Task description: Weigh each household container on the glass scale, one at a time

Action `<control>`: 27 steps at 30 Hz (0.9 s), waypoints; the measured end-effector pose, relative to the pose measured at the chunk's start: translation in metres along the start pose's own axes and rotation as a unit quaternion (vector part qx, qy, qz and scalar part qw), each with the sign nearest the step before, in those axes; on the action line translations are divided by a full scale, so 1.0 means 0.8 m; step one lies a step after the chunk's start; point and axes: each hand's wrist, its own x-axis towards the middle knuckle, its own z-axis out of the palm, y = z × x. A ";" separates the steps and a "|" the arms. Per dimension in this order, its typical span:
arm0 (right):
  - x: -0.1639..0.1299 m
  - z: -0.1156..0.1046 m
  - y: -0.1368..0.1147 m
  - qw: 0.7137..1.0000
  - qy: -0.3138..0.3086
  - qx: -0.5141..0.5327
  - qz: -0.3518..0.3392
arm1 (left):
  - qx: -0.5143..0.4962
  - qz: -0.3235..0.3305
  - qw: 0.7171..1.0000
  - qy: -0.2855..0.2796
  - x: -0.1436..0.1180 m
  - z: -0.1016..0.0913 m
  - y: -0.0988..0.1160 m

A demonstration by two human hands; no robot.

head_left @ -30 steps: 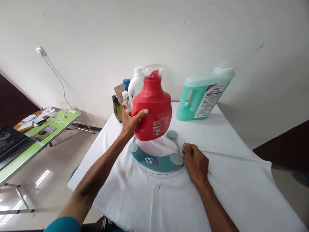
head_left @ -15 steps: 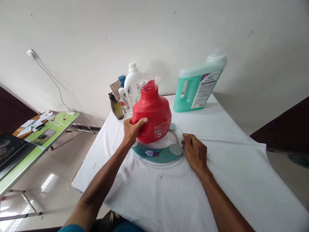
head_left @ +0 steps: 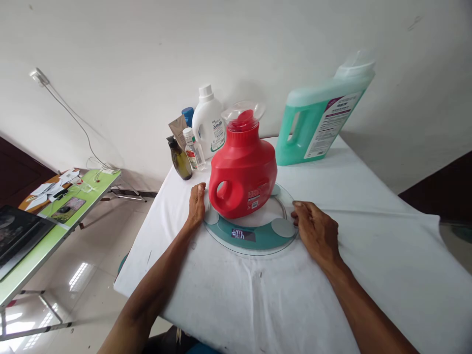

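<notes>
A red detergent jug [head_left: 243, 172] stands upright on a round glass bathroom scale [head_left: 221, 241] with a teal band. A clear cap sits over its neck and its loop handle points left. The lit display [head_left: 242, 234] shows blurred digits I cannot read for certain. My left hand [head_left: 197, 204] is off the jug, at the scale's left edge, fingers stretched out and holding nothing. At the right edge, my right hand [head_left: 317, 231] has its thumb and curled fingers closed on the scale's rim; some fingertips are hidden.
Behind on the left stand a white bottle [head_left: 208, 120], a small clear bottle [head_left: 194, 150], a dark green bottle [head_left: 180, 160], a brown tube [head_left: 177, 129] and a blue-capped container [head_left: 188, 116]. A large green jug [head_left: 317, 118] stands back right. A green desk [head_left: 92, 189] is at far left.
My left hand has let go of the red jug's handle and moved down to the scale's left edge. The jug now rests on the scale, and the display digits differ. My right hand stays at the rim.
</notes>
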 end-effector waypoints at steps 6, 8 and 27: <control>-0.001 0.000 0.000 1.000 0.002 -0.005 -0.003 | -0.001 0.008 0.999 -0.043 -0.007 0.005 -0.005; -0.001 0.000 0.001 1.000 0.002 -0.004 -0.001 | -0.008 -0.012 0.999 -0.041 -0.006 0.005 -0.005; 0.000 0.000 0.005 1.000 -0.005 -0.009 -0.005 | -0.008 -0.018 0.999 -0.041 -0.007 0.003 -0.001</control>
